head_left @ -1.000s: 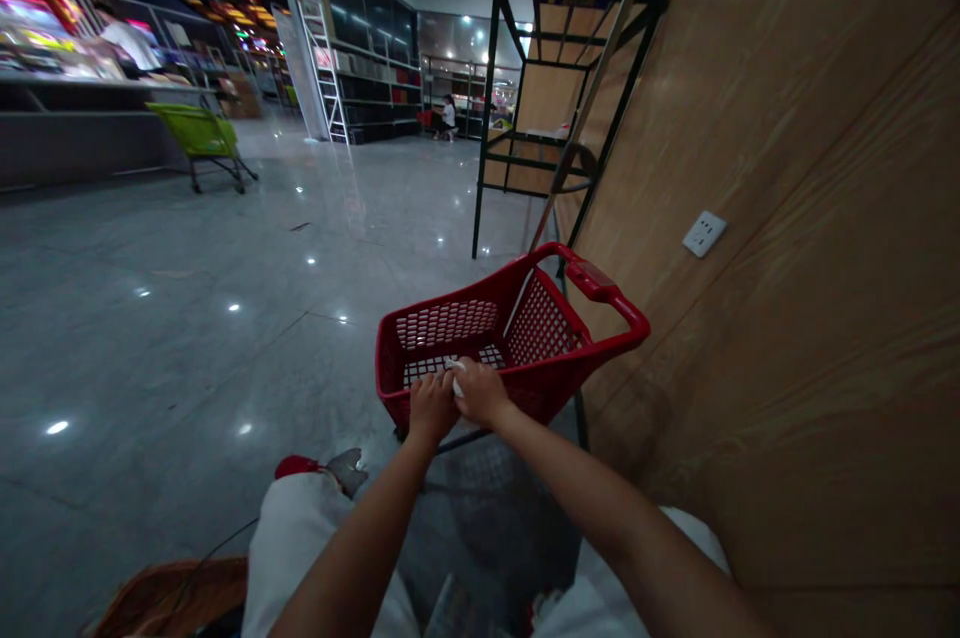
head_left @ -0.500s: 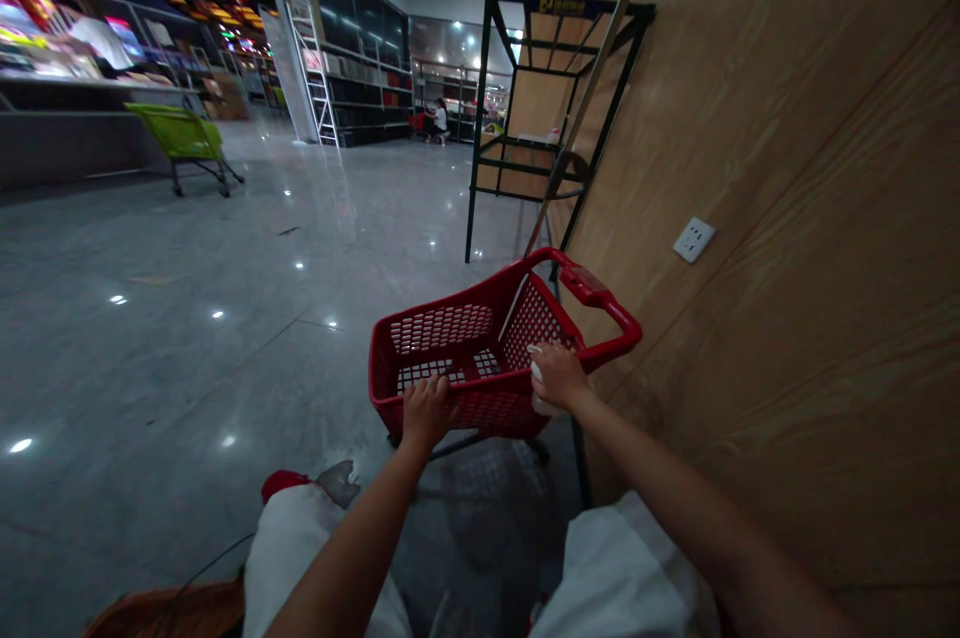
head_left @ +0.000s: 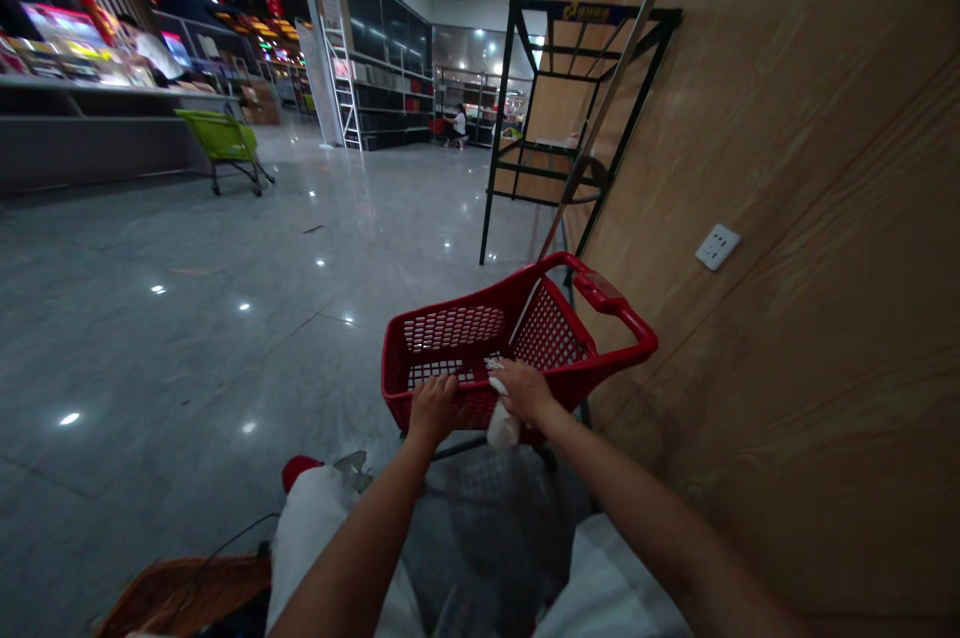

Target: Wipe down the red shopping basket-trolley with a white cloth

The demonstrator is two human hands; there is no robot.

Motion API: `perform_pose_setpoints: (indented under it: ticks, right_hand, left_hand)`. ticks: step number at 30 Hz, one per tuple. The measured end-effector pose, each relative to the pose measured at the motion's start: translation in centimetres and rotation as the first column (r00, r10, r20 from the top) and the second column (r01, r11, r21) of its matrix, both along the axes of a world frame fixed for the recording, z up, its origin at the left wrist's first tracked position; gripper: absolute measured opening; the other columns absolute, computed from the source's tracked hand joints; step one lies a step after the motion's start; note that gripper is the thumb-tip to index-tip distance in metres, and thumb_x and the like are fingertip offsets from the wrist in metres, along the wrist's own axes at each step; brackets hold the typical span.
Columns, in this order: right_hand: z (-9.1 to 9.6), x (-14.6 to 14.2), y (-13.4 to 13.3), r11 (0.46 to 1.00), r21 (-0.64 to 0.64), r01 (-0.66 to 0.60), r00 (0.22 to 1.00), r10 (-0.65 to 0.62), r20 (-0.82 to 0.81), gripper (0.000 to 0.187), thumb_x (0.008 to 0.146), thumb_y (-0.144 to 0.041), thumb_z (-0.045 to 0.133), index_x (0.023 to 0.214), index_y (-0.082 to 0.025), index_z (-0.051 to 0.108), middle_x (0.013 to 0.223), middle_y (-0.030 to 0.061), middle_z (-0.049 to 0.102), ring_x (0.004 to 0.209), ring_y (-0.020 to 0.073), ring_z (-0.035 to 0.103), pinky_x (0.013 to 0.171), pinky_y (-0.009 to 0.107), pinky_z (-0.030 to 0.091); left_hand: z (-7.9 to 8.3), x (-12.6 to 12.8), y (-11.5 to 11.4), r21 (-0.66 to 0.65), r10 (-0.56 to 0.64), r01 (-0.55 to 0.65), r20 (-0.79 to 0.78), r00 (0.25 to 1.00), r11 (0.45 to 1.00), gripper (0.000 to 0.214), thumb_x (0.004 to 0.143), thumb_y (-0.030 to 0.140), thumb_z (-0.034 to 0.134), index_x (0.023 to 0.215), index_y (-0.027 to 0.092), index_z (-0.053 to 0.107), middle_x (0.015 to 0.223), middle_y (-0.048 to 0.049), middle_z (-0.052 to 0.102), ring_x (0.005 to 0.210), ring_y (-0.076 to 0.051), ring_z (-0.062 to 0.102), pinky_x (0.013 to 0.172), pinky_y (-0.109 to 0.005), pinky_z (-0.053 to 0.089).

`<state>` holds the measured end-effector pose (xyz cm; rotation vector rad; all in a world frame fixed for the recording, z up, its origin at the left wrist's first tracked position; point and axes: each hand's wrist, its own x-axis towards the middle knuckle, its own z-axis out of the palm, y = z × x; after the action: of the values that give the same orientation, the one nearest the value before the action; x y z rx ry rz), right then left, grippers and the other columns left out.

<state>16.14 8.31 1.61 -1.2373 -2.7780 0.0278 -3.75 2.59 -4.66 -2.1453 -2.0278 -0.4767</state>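
Well, I'm watching through the head camera, and the right hand is pinching a crumpled white cloth in its fingers, with the cloth's lower end hanging over the near wall of a red plastic shopping cart. The left hand is lying across the cart's near rim with its fingers spread, and I can't tell whether it's clamping down. The cart is standing on a polished grey floor ahead of the person, just beside a wood-panelled wall carrying a white wall socket. A black metal rack is standing beyond the cart, and a lime-green cart is standing well off to the left.
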Motion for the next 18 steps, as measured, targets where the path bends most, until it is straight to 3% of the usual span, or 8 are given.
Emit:
perform_pose_setpoints:
  ticks: [4, 7, 10, 15, 18]
  right_hand:
    - [2.0, 8.2, 1.6, 0.992, 0.108, 0.059, 0.998, -0.063, 0.029, 0.033, 0.086, -0.027, 0.053, 0.118, -0.020, 0.060, 0.128, 0.0106, 0.058, 0.115, 0.0235, 0.052, 0.106, 0.042, 0.028]
    - [2.2, 9.4, 1.7, 0.981, 0.142, 0.133, 0.991, -0.135, 0.004, 0.040, 0.084, -0.025, 0.053, 0.123, -0.018, 0.057, 0.125, 0.0110, 0.059, 0.113, 0.0241, 0.052, 0.106, 0.040, 0.029]
    - [0.6, 5.3, 0.6, 0.979, 0.110, 0.171, 0.985, -0.169, -0.030, 0.046, 0.078, -0.018, 0.055, 0.124, -0.017, 0.056, 0.120, 0.0108, 0.060, 0.110, 0.0243, 0.052, 0.104, 0.037, 0.031]
    - [-2.1, -4.0, -2.0, 0.993, 0.048, 0.105, 0.990, -0.100, -0.100, 0.045, 0.079, -0.023, 0.057, 0.124, -0.017, 0.055, 0.114, 0.0110, 0.060, 0.106, 0.0250, 0.053, 0.099, 0.036, 0.036]
    - [-2.1, -5.0, -2.3, 1.000, 0.015, 0.026, 0.998, -0.025, -0.054, 0.046, 0.081, -0.024, 0.058, 0.126, -0.018, 0.053, 0.118, 0.0108, 0.059, 0.108, 0.0243, 0.052, 0.100, 0.036, 0.036]
  left_hand:
    - [-0.2, 0.4, 0.1, 0.004, 0.020, -0.021, 0.040, 0.999, 1.000, 0.035, 0.077, 0.036, 0.059, 0.108, 0.020, 0.058, 0.111, -0.0123, 0.063, 0.100, -0.029, 0.054, 0.087, -0.043, 0.036]
    - [-0.3, 1.5, 0.2, 0.012, 0.029, -0.029, 0.072, 0.997, 0.999, 0.036, 0.077, 0.035, 0.060, 0.110, 0.021, 0.057, 0.111, -0.0118, 0.063, 0.101, -0.029, 0.054, 0.087, -0.043, 0.036]
    - [-0.5, 2.7, 0.2, 0.026, 0.032, -0.034, 0.074, 0.997, 0.999, 0.037, 0.077, 0.036, 0.060, 0.111, 0.020, 0.057, 0.111, -0.0118, 0.062, 0.100, -0.029, 0.053, 0.085, -0.042, 0.036]
    - [-0.3, 3.5, 0.0, 0.038, 0.035, -0.037, 0.054, 0.998, 0.999, 0.031, 0.082, 0.033, 0.053, 0.109, 0.019, 0.057, 0.105, -0.0109, 0.063, 0.095, -0.027, 0.055, 0.079, -0.040, 0.037]
    - [-0.2, 2.9, -0.3, 0.038, 0.008, -0.010, 0.044, 0.999, 0.999, 0.029, 0.083, 0.032, 0.051, 0.109, 0.020, 0.057, 0.104, -0.0096, 0.064, 0.095, -0.026, 0.055, 0.081, -0.039, 0.037]
